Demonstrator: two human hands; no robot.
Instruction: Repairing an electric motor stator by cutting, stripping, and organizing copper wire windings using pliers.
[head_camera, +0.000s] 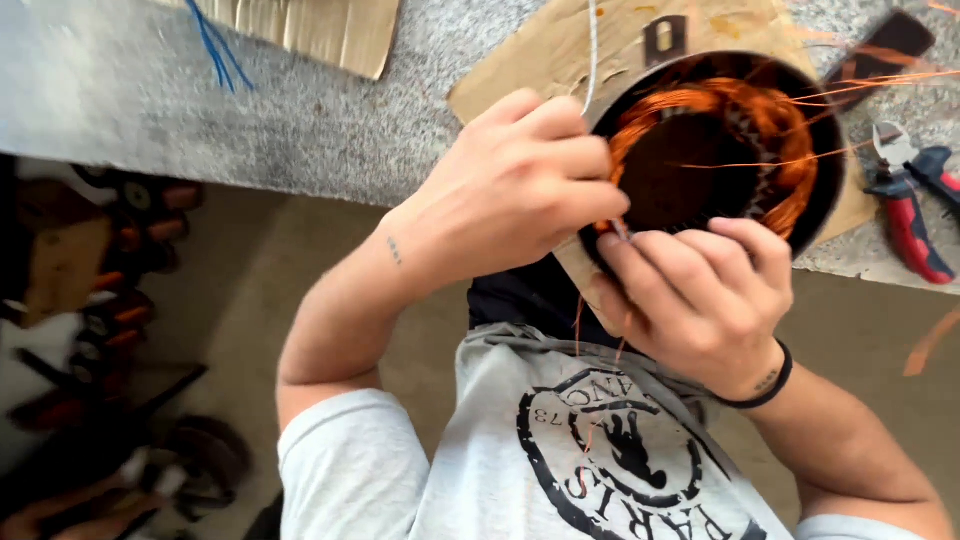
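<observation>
both hands cover the motor stator's (725, 150) near rim; shelf clutter (90, 330) at left is blurred.

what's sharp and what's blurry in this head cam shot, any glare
Head view: the left hand and right hand are fairly sharp, as are the copper windings in the round motor housing; loose copper strands smear into streaks; the cluttered floor items at left are soft and dim; the stone bench washes out pale at upper left; daylight is even, shadows faint.

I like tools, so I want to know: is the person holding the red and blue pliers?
No, the pliers lie on the bench while the left hand and right hand pinch copper wire.
</observation>
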